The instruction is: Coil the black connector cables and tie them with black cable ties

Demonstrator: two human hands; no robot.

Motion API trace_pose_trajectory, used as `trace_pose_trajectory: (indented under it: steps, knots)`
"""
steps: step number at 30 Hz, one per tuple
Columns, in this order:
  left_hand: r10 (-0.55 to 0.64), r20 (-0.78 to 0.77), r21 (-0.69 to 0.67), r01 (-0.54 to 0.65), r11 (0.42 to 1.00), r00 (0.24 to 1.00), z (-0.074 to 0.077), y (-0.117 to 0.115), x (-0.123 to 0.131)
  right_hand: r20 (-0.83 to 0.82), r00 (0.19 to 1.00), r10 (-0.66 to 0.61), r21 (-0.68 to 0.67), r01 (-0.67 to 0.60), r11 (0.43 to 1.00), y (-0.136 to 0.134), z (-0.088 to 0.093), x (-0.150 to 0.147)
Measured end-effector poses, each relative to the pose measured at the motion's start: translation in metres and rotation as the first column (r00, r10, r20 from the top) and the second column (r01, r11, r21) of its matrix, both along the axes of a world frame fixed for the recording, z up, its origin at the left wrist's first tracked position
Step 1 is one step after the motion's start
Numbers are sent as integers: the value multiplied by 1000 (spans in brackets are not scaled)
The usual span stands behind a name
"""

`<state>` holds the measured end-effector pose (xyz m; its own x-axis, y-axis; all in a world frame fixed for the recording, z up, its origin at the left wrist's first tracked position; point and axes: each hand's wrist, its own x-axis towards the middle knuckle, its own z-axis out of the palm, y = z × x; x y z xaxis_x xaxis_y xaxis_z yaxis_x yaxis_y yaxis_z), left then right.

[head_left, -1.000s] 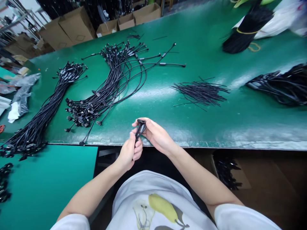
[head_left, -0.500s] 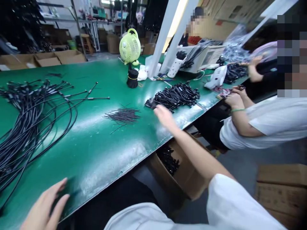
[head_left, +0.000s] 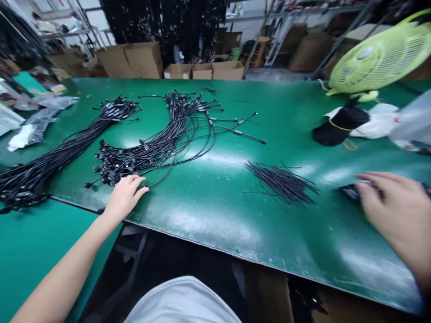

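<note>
My left hand (head_left: 124,195) reaches over the near end of a bundle of black cables (head_left: 161,146), close to their connector ends (head_left: 112,168). Its thumb stands apart from the fingers, and whether the fingertips touch a cable I cannot tell. At the right, my right hand (head_left: 397,208) is bent over black cable pieces (head_left: 350,192) that show past its fingertips. Motion smears this hand, so its grip is unclear. Between the hands lies a loose heap of thin black strips (head_left: 284,183).
A second black cable bundle (head_left: 81,137) lies at the left of the green table (head_left: 202,208). Farther right are a black roll with a yellow band (head_left: 340,123) and a tilted green fan (head_left: 380,56). Cardboard boxes (head_left: 228,70) line the far side.
The view has swung left, bringing the cable bundles to the middle. My left hand has moved over to the bundle's connector ends. My right hand remains by the black cable pieces.
</note>
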<state>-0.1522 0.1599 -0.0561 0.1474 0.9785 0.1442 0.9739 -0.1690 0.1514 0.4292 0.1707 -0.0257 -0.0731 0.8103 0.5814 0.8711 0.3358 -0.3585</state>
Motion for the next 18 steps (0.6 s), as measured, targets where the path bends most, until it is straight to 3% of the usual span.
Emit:
trace_pose_trajectory:
  steps: [2,5,8,11,14,18]
  knots:
    - [-11,63,58,8,998,998,12,22,6,93,996,6,-38,-2,999,19,-11,-34]
    - [4,147,82,-17,997,989,31,79,11,118,950,289,-207,-261,943,49,-17,-109]
    - [8,161,-90,7,996,987,44,142,10,94,855,509,-324,-457,828,72,-12,-185]
    - [-59,110,-204,81,976,992,47,185,8,135,782,609,-415,-513,751,93,-5,-237]
    - [-131,36,-231,135,964,991,42,196,12,182,764,619,-449,-496,743,120,-3,-264]
    - [-184,-37,-132,178,975,982,43,177,23,212,837,505,-309,-433,847,167,-5,-299]
